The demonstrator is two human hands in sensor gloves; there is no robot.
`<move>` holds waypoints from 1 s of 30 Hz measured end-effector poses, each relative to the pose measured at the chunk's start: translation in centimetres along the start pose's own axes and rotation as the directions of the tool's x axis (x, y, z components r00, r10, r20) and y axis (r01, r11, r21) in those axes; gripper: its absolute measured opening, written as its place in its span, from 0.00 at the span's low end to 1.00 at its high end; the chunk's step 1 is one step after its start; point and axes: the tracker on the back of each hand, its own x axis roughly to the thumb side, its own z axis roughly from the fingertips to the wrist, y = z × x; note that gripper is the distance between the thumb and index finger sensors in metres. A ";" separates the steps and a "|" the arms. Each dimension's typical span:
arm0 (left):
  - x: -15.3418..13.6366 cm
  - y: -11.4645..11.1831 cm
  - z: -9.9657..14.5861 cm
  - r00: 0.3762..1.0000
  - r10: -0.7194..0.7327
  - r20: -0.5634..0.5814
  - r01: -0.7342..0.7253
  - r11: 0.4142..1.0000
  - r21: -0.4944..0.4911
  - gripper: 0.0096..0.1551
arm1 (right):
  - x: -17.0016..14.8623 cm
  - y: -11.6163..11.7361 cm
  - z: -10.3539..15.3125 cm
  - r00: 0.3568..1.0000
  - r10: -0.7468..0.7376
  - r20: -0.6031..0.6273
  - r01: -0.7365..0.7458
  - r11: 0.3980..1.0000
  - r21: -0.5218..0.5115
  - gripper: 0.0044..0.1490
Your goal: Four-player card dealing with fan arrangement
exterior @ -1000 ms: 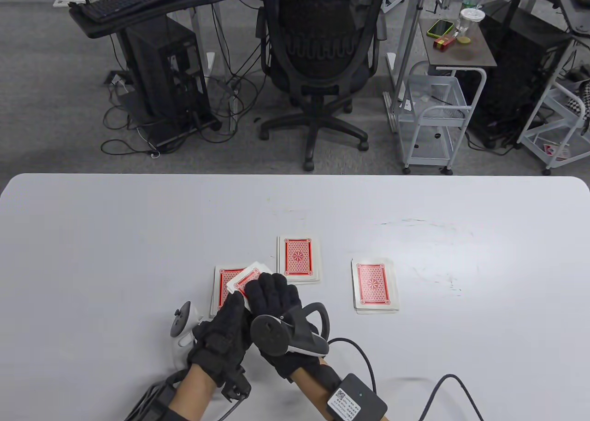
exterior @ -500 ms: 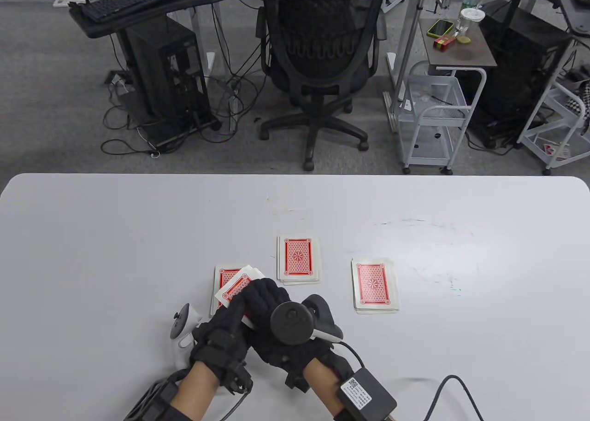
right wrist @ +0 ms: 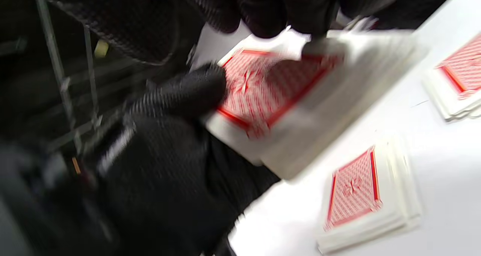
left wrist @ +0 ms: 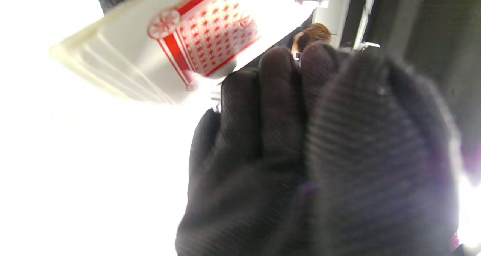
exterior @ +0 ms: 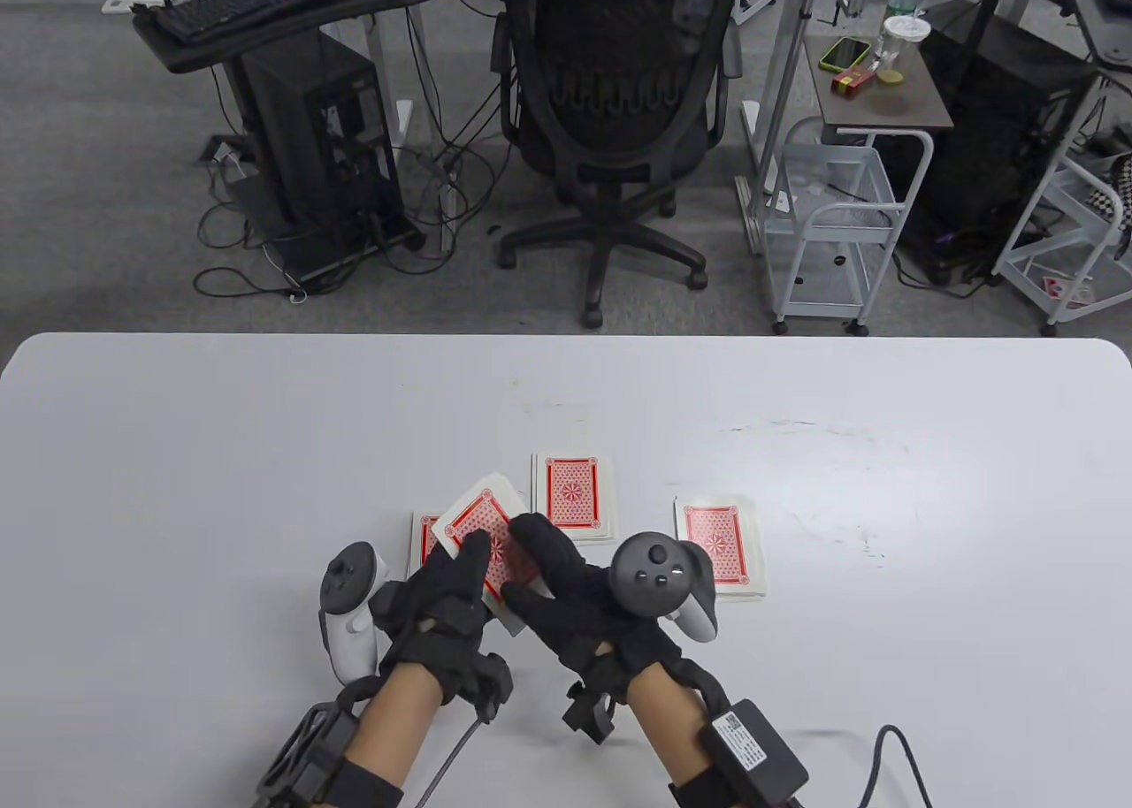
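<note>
Left hand (exterior: 438,618): fingers curled under the deck (exterior: 482,538), thumb on top, holding it face-down and tilted above the table (exterior: 177,454). Left wrist view shows the deck edge as a thick stack, so plenty of cards are undealt.

Directly beyond the left hand, partly hidden under the deck: left pile (exterior: 421,536). Just past the deck's far corner: middle pile (exterior: 573,497).

Right hand (exterior: 575,600): touching the deck's right side, thumb and forefinger on the top card; looks like a pinch, though the right wrist view is motion-blurred. Right pile (exterior: 718,550) sits just beyond it, part-hidden by the tracker (exterior: 659,578).

Three piles visible, no fourth in view.

Step, as I read it: strip one card, drop it on the next pile.
- Left thumb pushes only the top card off-edge; check for a double before lifting.
- Keep the deck low and level.
- Place the card, don't toss, so piles stay square for fanning.
</note>
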 end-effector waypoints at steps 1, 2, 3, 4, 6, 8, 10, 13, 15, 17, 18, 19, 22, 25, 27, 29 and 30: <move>0.3 -0.2 0.0 0.998 -0.053 0.029 0.052 0.999 0.014 0.32 | -0.4 -0.2 0.3 0.998 -0.048 -0.028 0.047 0.999 -0.027 0.41; 0.3 -0.4 0.1 0.995 -0.085 0.046 0.084 0.996 0.025 0.32 | -0.9 -0.2 0.5 0.995 -0.087 -0.051 0.085 0.996 -0.036 0.39; 0.2 -0.7 0.1 0.993 -0.107 0.059 0.105 0.994 0.030 0.32 | -1.3 -0.2 0.7 0.991 -0.114 -0.072 0.112 0.993 -0.029 0.39; 0.0 -1.1 0.2 0.992 -0.108 0.073 0.106 0.994 0.032 0.32 | -1.8 -0.2 0.8 0.988 -0.134 -0.081 0.134 0.991 -0.004 0.39; 0.0 -1.9 0.3 0.988 -0.139 0.072 0.137 0.990 0.024 0.32 | -2.3 0.1 0.9 0.988 -0.131 -0.083 0.134 0.990 0.032 0.41; 0.2 -2.5 0.5 0.976 -0.197 0.099 0.198 0.980 0.000 0.34 | -2.5 0.5 0.7 0.990 -0.121 -0.073 0.129 0.985 0.114 0.45; 0.0 -3.3 0.3 0.983 -0.149 0.108 0.158 0.984 -0.084 0.38 | -2.4 0.8 0.7 0.993 -0.101 -0.055 0.109 0.978 0.176 0.48; -0.3 -4.2 0.2 0.997 0.024 0.071 -0.004 0.963 -0.268 0.52 | -2.4 1.0 0.7 0.998 -0.056 -0.024 0.061 0.964 0.257 0.55; -0.4 -4.5 0.2 0.996 0.055 0.070 -0.029 0.942 -0.334 0.57 | -2.5 0.7 0.8 0.999 -0.050 -0.017 0.052 0.974 0.221 0.57; -0.3 -4.9 0.3 0.996 0.056 0.072 -0.025 0.923 -0.385 0.57 | -2.7 0.3 1.0 0.999 -0.043 -0.023 0.046 0.989 0.138 0.55; -0.2 -5.0 0.3 0.996 0.060 0.073 -0.026 0.916 -0.399 0.57 | -2.8 0.0 1.0 0.999 -0.034 -0.027 0.037 0.993 0.112 0.52; -0.2 -5.0 0.3 0.995 0.068 0.077 -0.030 0.910 -0.413 0.56 | -3.0 -0.5 1.2 0.999 -0.019 -0.050 0.022 0.998 0.051 0.49; -0.1 -4.7 0.3 0.995 0.052 0.083 -0.016 0.925 -0.380 0.55 | -4.0 -1.9 1.5 0.990 -0.106 -0.093 0.096 0.989 -0.109 0.36; 0.2 -3.9 0.4 0.990 -0.087 0.113 0.115 0.956 -0.271 0.54 | -5.3 -2.7 1.6 0.962 -0.257 -0.092 0.250 0.965 -0.077 0.34; -0.1 -3.1 0.4 0.984 -0.153 0.090 0.168 0.966 -0.196 0.54 | -6.2 -2.7 1.6 0.930 -0.353 -0.098 0.350 0.935 -0.051 0.33; -0.9 -2.8 0.2 0.995 -0.089 0.052 0.097 0.979 -0.181 0.57 | -6.7 -2.4 1.6 0.903 -0.414 -0.119 0.418 0.908 0.009 0.31; -1.3 -2.8 0.1 0.999 -0.034 0.034 0.040 0.976 -0.215 0.57 | -6.7 -2.2 1.6 0.894 -0.431 -0.121 0.438 0.898 0.034 0.31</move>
